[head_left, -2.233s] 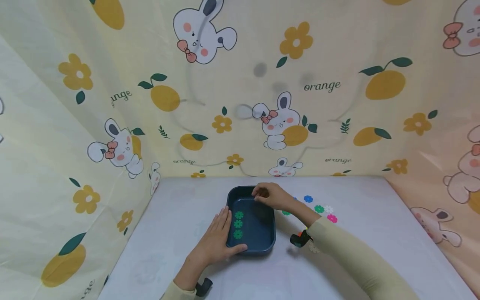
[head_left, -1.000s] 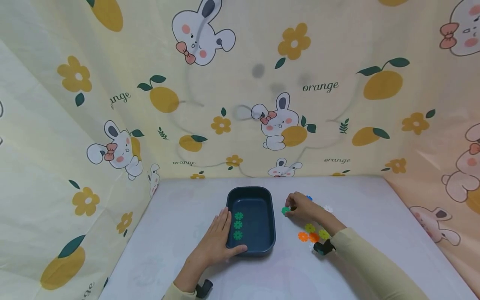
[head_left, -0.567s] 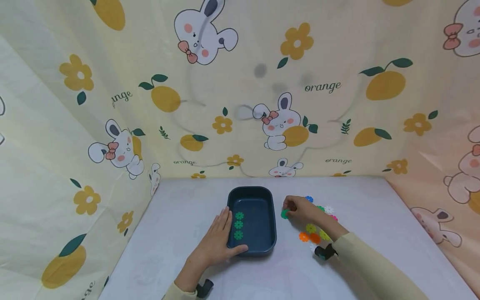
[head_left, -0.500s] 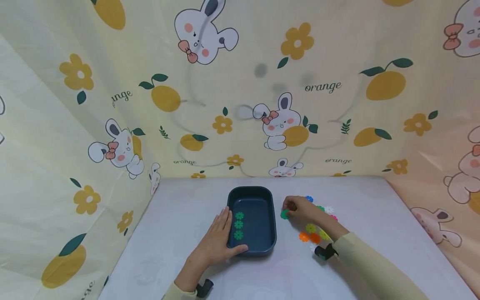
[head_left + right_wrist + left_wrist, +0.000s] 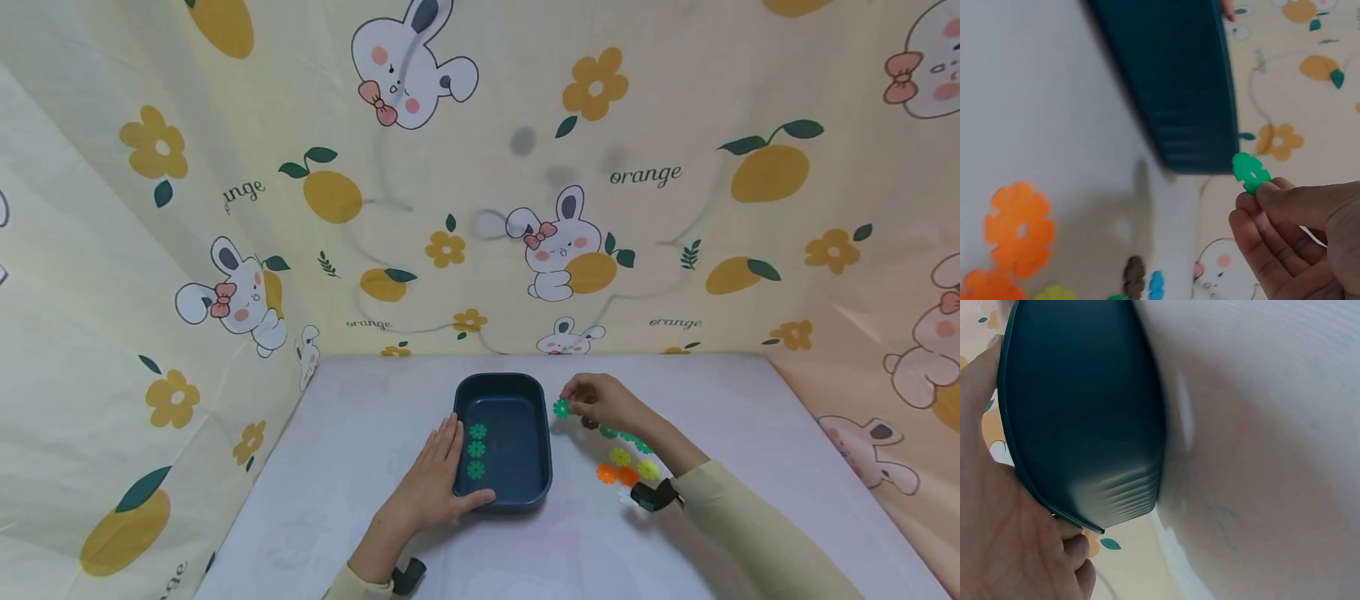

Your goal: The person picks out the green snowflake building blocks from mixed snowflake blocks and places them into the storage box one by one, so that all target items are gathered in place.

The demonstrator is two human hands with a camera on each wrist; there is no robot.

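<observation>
My right hand (image 5: 603, 402) pinches a green flower-shaped plastic disc (image 5: 561, 408) between thumb and fingertips, raised just beyond the tray's right side. The right wrist view shows that green disc (image 5: 1250, 173) clearly at the fingertips. The dark blue rectangular tray (image 5: 517, 442) lies on the table with three green flower discs (image 5: 477, 449) in a column along its left side. My left hand (image 5: 427, 487) rests on the tray's left rim, fingers straight, thumb over the near edge. In the left wrist view, the tray's outer wall (image 5: 1085, 412) fills much of the frame.
Right of the tray lie loose flower discs: orange (image 5: 607, 473), yellow (image 5: 620, 457), green (image 5: 608, 432) and brown (image 5: 590, 422). The right forearm and sleeve (image 5: 757, 525) cover part of that area. A patterned curtain (image 5: 480, 167) stands behind the white table (image 5: 360, 417).
My right hand moved from above the tray to the loose discs, took a green disc and lifted it towards the tray's right side. The left hand stayed on the rim.
</observation>
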